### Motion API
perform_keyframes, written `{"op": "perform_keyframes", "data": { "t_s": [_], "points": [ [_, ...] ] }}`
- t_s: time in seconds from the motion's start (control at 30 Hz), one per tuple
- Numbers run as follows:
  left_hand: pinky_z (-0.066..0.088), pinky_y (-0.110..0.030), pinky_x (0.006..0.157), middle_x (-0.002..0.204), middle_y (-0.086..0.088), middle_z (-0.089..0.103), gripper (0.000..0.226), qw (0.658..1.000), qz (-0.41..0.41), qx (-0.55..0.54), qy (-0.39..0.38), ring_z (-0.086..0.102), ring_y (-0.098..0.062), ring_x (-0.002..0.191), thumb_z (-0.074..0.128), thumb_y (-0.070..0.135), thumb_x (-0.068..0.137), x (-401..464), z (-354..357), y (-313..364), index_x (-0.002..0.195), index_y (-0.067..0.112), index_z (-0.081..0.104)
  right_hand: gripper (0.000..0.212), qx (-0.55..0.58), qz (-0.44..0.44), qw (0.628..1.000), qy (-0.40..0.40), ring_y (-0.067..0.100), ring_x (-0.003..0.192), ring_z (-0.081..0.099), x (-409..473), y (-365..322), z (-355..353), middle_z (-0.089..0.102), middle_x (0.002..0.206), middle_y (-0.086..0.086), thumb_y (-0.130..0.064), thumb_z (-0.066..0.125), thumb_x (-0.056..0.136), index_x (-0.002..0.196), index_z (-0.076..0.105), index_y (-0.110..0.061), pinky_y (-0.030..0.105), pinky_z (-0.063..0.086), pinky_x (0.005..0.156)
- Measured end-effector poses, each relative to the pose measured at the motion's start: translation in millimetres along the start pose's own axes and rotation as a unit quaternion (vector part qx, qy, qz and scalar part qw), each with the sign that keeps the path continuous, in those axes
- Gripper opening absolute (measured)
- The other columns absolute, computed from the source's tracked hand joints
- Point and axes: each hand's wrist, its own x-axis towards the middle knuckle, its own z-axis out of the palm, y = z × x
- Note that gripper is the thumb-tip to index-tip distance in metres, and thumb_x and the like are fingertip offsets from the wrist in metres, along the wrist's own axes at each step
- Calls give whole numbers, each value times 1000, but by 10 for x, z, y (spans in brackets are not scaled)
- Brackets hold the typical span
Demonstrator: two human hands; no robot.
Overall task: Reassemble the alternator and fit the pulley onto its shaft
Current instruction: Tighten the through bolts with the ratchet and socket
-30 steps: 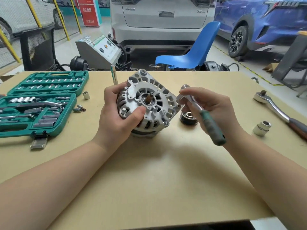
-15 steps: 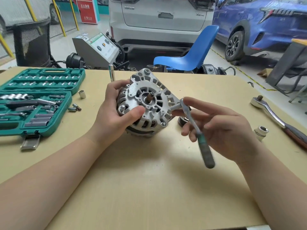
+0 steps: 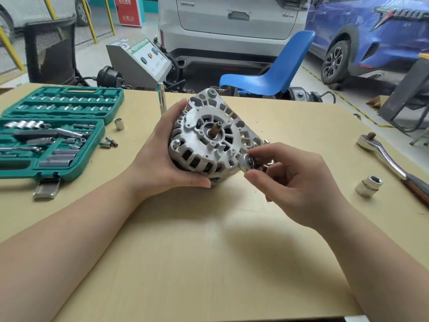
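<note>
The left hand (image 3: 162, 159) grips the alternator (image 3: 209, 135), tilted on the desk (image 3: 209, 252). The right hand's (image 3: 299, 182) fingers (image 3: 260, 151) pinch the ratchet (image 3: 247, 162) head at a housing bolt. It could slip off if held askew.

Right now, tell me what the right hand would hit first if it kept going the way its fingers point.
The right hand, holding the small ratchet, points left and slightly away; it would probably meet the alternator at its lower right edge first. The ratchet head looks nearly touching already, though depth is unclear.

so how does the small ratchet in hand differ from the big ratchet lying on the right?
The small ratchet is pinched in the right hand, head at the alternator housing's edge; the big ratchet lies untouched on the table. The big one's head is plainly larger. Both have polished chrome heads.
</note>
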Motion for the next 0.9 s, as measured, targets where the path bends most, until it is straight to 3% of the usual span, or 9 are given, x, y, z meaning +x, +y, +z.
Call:
{"op": "perform_keyframes", "data": {
  "t_s": [0.13,0.3,0.47,0.63,0.73,0.9],
  "points": [
    [39,-9,112,152,40,46,142,1000,-9,22,-7,49,4,144,107,46,44,-12,-19,-16,156,65,22,25,-47,6,999,18,34,51,52,3,-70,-16,64,86,-15,-33,74,92,113,73,-20,42,48,48],
    [38,1,101,146,44,49,142,999,-13,39,0,54,14,134,106,49,45,-14,-15,-16,157,65,21,21,-121,46,992,5,20,54,59,29,-248,15,64,80,-17,-37,70,92,108,69,-23,23,44,56],
    [39,-3,105,148,41,49,144,999,0,47,7,54,9,137,107,47,46,-25,14,-61,158,63,19,20,-199,111,973,26,17,60,68,66,-442,175,67,69,-8,-42,69,93,95,58,-25,39,58,61],
    [42,-11,110,151,33,51,140,998,11,57,20,54,1,140,107,49,45,-35,36,-54,157,61,25,25,-199,167,965,40,21,65,70,67,-533,247,69,73,-4,-46,65,96,100,54,-25,42,60,64],
    [47,-24,113,151,24,54,131,997,20,70,29,57,-6,139,108,47,46,-29,30,-37,153,58,34,21,-224,146,963,10,22,69,69,74,-541,194,66,74,-6,-42,67,97,100,52,-27,41,57,67],
    [47,-15,106,141,27,59,118,996,21,73,46,62,-5,131,105,49,47,-25,43,-11,146,56,41,24,-246,105,960,-78,30,76,63,156,-495,-17,63,77,-16,-30,71,96,101,48,-35,43,54,70]
  ]
}}
